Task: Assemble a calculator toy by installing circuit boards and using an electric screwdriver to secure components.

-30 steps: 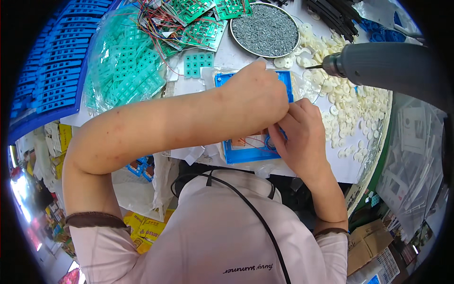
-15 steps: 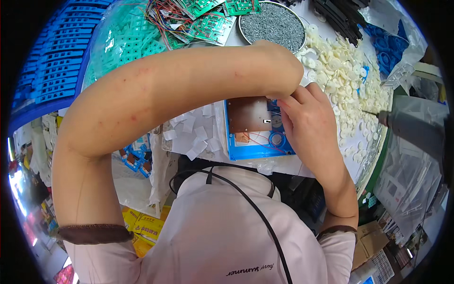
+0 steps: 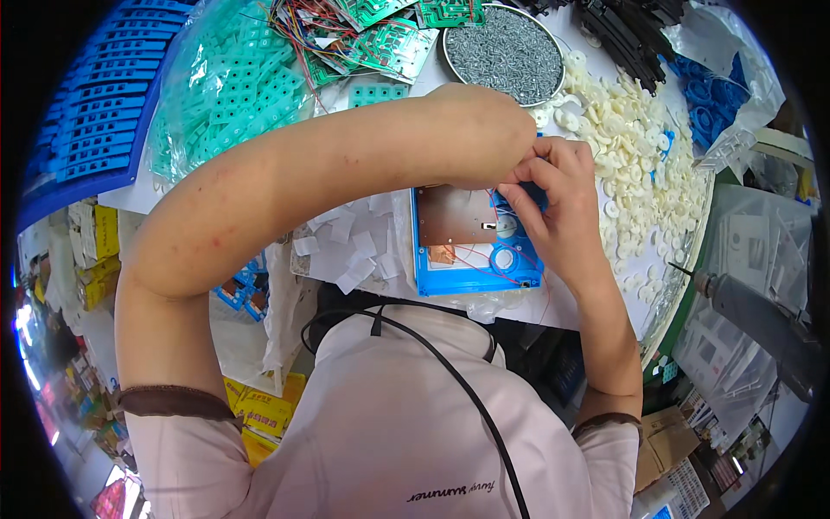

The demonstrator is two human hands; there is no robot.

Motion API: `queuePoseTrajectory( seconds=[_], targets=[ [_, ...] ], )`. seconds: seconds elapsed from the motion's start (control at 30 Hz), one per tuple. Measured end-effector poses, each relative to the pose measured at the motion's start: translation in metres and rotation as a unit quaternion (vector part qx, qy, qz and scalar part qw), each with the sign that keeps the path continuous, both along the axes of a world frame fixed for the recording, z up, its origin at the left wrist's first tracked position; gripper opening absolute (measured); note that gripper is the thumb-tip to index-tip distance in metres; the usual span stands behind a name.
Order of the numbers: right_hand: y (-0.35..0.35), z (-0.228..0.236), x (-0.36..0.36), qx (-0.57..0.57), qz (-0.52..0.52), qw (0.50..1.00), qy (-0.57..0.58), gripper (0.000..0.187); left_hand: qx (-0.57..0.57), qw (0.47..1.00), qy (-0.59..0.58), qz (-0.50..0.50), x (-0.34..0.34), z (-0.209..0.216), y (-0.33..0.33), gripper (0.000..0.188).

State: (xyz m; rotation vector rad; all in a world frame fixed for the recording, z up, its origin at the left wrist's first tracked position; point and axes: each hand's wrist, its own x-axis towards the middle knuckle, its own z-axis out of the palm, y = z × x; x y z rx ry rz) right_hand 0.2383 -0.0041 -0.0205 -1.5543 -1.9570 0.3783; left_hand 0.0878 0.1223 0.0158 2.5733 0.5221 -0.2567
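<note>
A blue plastic casing [image 3: 467, 286] lies flat on the table in front of me. Inside it are a brown plate [image 3: 454, 216], a round blue ring [image 3: 503, 259] and thin red wires [image 3: 484, 264]. My left hand [image 3: 488, 134] reaches across the casing's far side, bent at the wrist, its fingers hidden. Over the casing's right side, my right hand [image 3: 558, 195] has thumb and fingertips drawn together close to the left hand. What those fingertips pinch is too small or too covered to make out.
A round tray of screws [image 3: 506, 56] stands at the back, beside green circuit boards [image 3: 393, 48]. Cream plastic discs [image 3: 640, 164] spread on the right, near a grey power screwdriver [image 3: 752, 316]. White paper pieces [image 3: 350, 246] lie left of the casing; bagged green parts [image 3: 238, 95] sit farther left.
My left forearm has shifted slightly down, uncovering more green parts behind it. My right hand has risen a little and moved left, its fingers more bent. More red wire shows at the casing.
</note>
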Motion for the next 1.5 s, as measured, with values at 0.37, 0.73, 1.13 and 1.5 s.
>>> queuePoseTrajectory(
  seconds=[0.37, 0.73, 1.13, 1.5],
  targets=[
    [-0.016, 0.022, 0.007, 0.000, 0.092, 0.994, -0.054, 0.022, 0.017, 1.000, -0.006, 0.003, -0.005, -0.014, -0.003, 0.014],
    [-0.017, 0.029, -0.003, -0.034, 0.091, 0.981, -0.167, 0.027, 0.063, 0.995, 0.037, -0.063, -0.006, -0.004, -0.001, 0.014],
    [-0.022, 0.024, -0.015, -0.038, 0.054, 0.982, -0.178, 0.049, 0.108, 0.992, 0.001, -0.063, -0.011, -0.014, -0.013, 0.013],
    [-0.042, 0.024, -0.032, -0.034, -0.013, 0.978, -0.207, 0.055, 0.149, 0.953, -0.219, 0.146, -0.057, -0.014, -0.063, 0.037]
  ],
)
